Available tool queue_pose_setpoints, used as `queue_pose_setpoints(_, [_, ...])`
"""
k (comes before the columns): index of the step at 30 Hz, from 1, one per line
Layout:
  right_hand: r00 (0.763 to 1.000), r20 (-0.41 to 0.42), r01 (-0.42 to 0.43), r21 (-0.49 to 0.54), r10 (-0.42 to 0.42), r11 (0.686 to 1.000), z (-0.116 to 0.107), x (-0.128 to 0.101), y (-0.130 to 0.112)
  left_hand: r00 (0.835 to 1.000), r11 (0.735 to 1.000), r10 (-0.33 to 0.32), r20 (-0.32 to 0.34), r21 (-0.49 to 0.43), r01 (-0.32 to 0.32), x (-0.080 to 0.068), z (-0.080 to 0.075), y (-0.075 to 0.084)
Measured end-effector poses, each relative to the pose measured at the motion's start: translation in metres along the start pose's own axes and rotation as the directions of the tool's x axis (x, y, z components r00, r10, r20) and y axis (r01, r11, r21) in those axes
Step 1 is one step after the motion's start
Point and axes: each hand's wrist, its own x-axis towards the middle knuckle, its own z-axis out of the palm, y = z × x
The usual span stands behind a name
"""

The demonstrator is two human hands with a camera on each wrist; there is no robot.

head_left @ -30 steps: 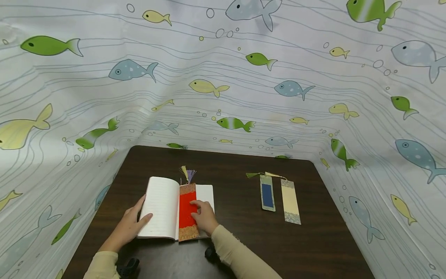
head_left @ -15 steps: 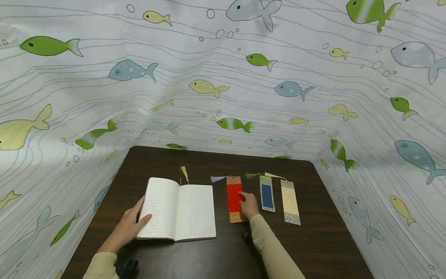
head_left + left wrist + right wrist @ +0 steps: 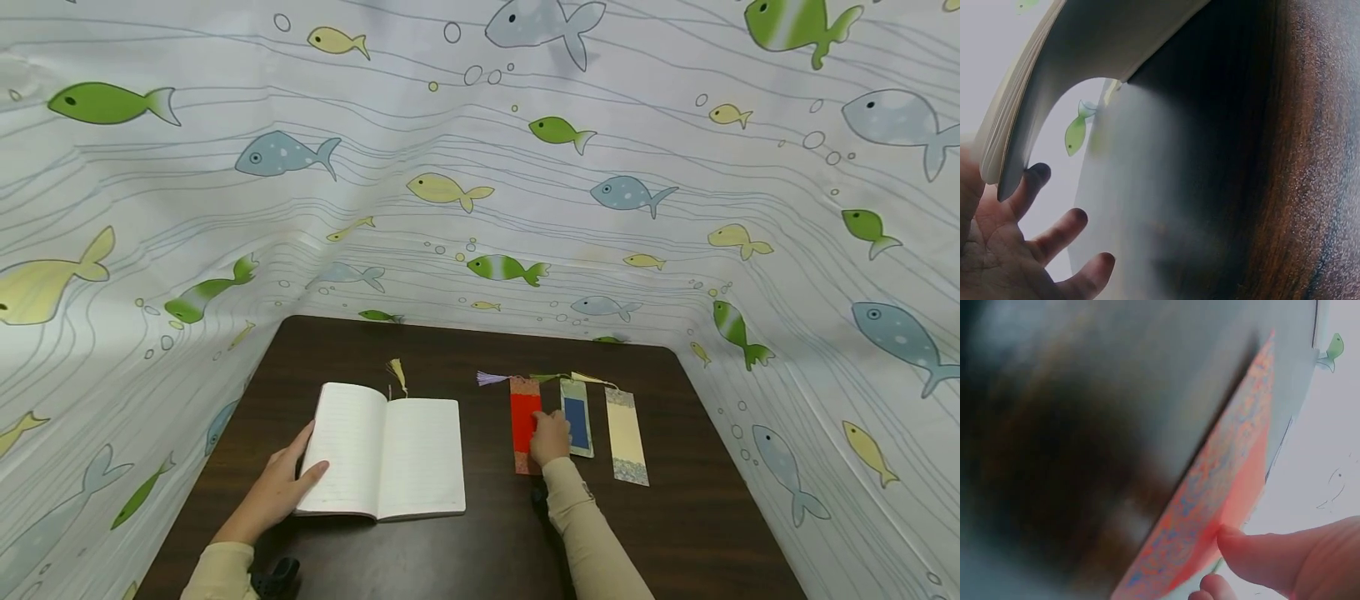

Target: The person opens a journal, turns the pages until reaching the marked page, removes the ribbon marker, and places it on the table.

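Note:
An open notebook [image 3: 420, 454] with lined pages lies on the dark table. My left hand [image 3: 273, 483] holds its left side, thumb over the page and fingers behind the cover; in the left wrist view the cover [image 3: 1072, 56] is raised off the table. At the right, my right hand [image 3: 551, 437] pinches the right edge of a red bookmark [image 3: 524, 423] with patterned ends and a purple tassel. The right wrist view has the thumb on the red part of the bookmark [image 3: 1235, 494]. Beside it lies a blue bookmark [image 3: 576, 421] with a green tassel, partly behind the hand.
Further right rests a cream bookmark [image 3: 624, 429] with grey patterned ends. A yellow tassel [image 3: 398, 375] sticks out past the notebook's top edge. Fish-printed sheeting [image 3: 442, 142] encloses the back and sides of the table [image 3: 690, 533].
My right hand has carried the red bookmark off the notebook's right page to the right, close beside the blue one. The left hand has stayed at the notebook's left side.

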Motion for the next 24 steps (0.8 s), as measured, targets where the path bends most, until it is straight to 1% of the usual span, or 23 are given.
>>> queue_pose_setpoints(2, [0.998, -0.041, 0.05, -0.087, -0.054, 0.995, 0.001, -0.001, -0.004, 1.0, 1.0, 0.003, -0.003, 0.001, -0.003, 0.0, 0.0, 0.001])
queue_pose_setpoints(4, [0.988, -0.068, 0.125, -0.174, -0.139, 0.977, 0.003, -0.005, -0.011, 1.0, 1.0, 0.004, -0.006, 0.003, -0.004, 0.0, 0.0, 0.002])
queue_pose_setpoints(6, [0.967, -0.056, 0.23, -0.213, -0.247, 0.949, 0.004, -0.011, -0.023, 1.0, 1.0, 0.002, -0.005, 0.007, -0.002, 0.0, 0.001, 0.002])
queue_pose_setpoints(7, [0.953, -0.029, 0.289, -0.209, -0.302, 0.934, 0.003, -0.015, -0.03, 1.0, 1.0, -0.001, -0.003, 0.008, 0.001, 0.001, 0.001, 0.002])
queue_pose_setpoints(9, [0.912, 0.068, 0.41, -0.135, -0.404, 0.902, 0.003, -0.025, -0.046, 1.0, 1.0, -0.01, 0.001, 0.008, 0.01, 0.001, 0.0, 0.003])
queue_pose_setpoints(10, [0.885, 0.132, 0.46, -0.089, -0.447, 0.884, 0.003, -0.03, -0.054, 1.0, 1.0, -0.016, 0.004, 0.01, 0.016, 0.001, 0.0, 0.003])
queue_pose_setpoints(12, [0.818, 0.269, 0.53, -0.004, -0.509, 0.848, 0.003, -0.041, -0.068, 1.0, 1.0, -0.021, 0.005, 0.007, 0.021, 0.001, 0.0, 0.002])
queue_pose_setpoints(14, [0.753, 0.38, 0.574, 0.019, -0.537, 0.819, 0.006, -0.049, -0.078, 1.0, 1.0, -0.017, 0.001, 0.005, 0.017, 0.0, 0.0, 0.002])
queue_pose_setpoints(15, [0.731, 0.417, 0.594, 0.001, -0.54, 0.805, 0.008, -0.052, -0.081, 1.0, 1.0, -0.013, -0.001, 0.004, 0.013, 0.0, 0.0, 0.002])
queue_pose_setpoints(16, [0.719, 0.441, 0.608, -0.024, -0.538, 0.793, 0.009, -0.055, -0.083, 1.0, 1.0, -0.008, -0.002, 0.004, 0.008, 0.0, 0.0, 0.002])
queue_pose_setpoints(17, [0.715, 0.454, 0.617, -0.053, -0.531, 0.786, 0.011, -0.057, -0.085, 1.0, 1.0, -0.002, -0.003, 0.004, 0.002, 0.0, 0.001, 0.002])
queue_pose_setpoints(20, [0.731, 0.443, 0.629, -0.146, -0.518, 0.763, 0.016, -0.063, -0.085, 1.0, 1.0, 0.005, 0.0, 0.006, -0.005, 0.0, 0.001, 0.001])
queue_pose_setpoints(22, [0.742, 0.405, 0.641, -0.191, -0.535, 0.744, 0.018, -0.064, -0.084, 1.0, 1.0, 0.004, 0.0, 0.004, -0.004, 0.0, 0.001, 0.001])
queue_pose_setpoints(24, [0.738, 0.345, 0.666, -0.235, -0.58, 0.708, 0.02, -0.065, -0.084, 1.0, 1.0, -0.002, -0.001, 0.001, 0.002, -0.001, 0.001, 0.001])
